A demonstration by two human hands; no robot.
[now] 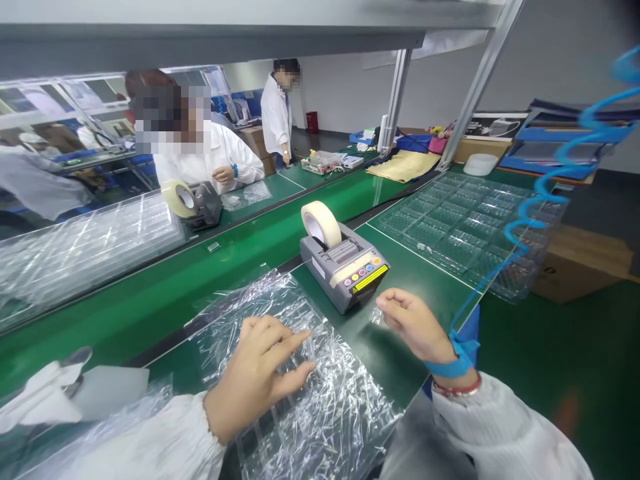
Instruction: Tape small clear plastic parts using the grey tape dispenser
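There are two tape dispensers [344, 275] (one tape roll [321, 224] each).

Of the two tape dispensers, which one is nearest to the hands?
The grey dispenser beside the right hand; the other sits far off, by a co-worker.

Tray [260, 427] under plastic film [340, 413] partly hidden; left sleeve [150, 443] cut off by lower edge.

A pale grey wall [340, 87] rises beyond green workbenches [150, 313] above a dark green floor [550, 373].
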